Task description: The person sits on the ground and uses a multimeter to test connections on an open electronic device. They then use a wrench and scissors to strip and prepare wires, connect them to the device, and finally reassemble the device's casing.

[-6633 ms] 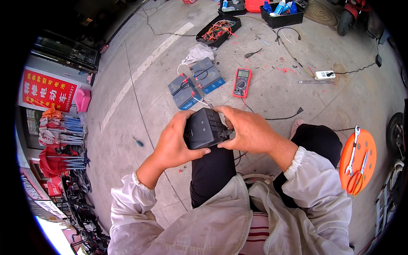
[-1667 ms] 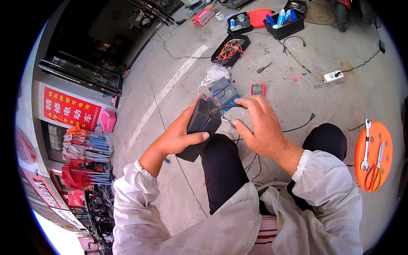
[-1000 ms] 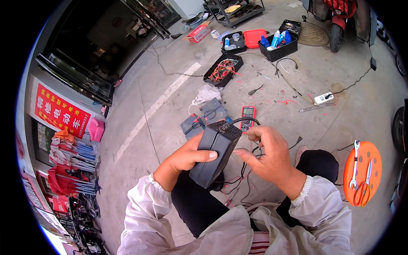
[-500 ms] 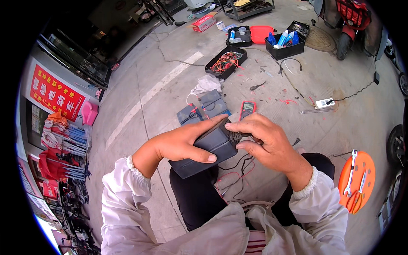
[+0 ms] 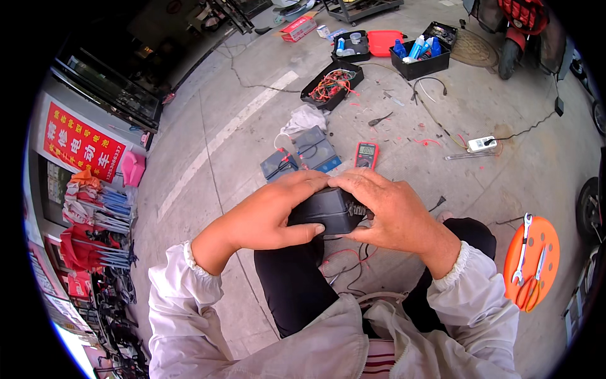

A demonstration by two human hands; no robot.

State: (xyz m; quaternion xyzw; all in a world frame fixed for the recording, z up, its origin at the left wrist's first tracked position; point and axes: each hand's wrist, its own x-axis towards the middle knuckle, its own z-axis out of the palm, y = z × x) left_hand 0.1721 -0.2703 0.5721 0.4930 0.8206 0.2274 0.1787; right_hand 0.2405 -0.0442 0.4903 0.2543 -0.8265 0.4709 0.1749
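Two hands clamped on one black box-shaped unit (image 5: pixel 325 211), held above the knees, over the dark trousers (image 5: pixel 297 284). Left hand (image 5: pixel 271 211) wrapped around the left end of the unit, fingers curled over the top, thumb pressed along the near edge. Right hand (image 5: pixel 388 208) laid over the right end, fingers bent down onto the top face, closed against the casing. Red and black wires (image 5: pixel 344 262) hanging from beneath the unit, trailing down between the legs.

On the concrete ground (image 5: pixel 252 145) ahead: two grey-blue flat battery blocks (image 5: pixel 303 155) joined by leads, lying just beyond the hands. Red multimeter (image 5: pixel 366 153) just beside the blocks, on their right. White rag (image 5: pixel 303 118) touching the far edge of the blocks. Black tray of tangled coloured wires (image 5: pixel 333 84) farther out. Black crate with blue bottles (image 5: pixel 420 54) and red container (image 5: pixel 385 42) near the tray, on the far side. White power strip (image 5: pixel 481 143) with cable at right. Orange round stool (image 5: pixel 530 262) at right edge, carrying a spanner (image 5: pixel 522 249) and red-handled pliers (image 5: pixel 529 292). Red sign (image 5: pixel 79 144) at left, wording not recorded.
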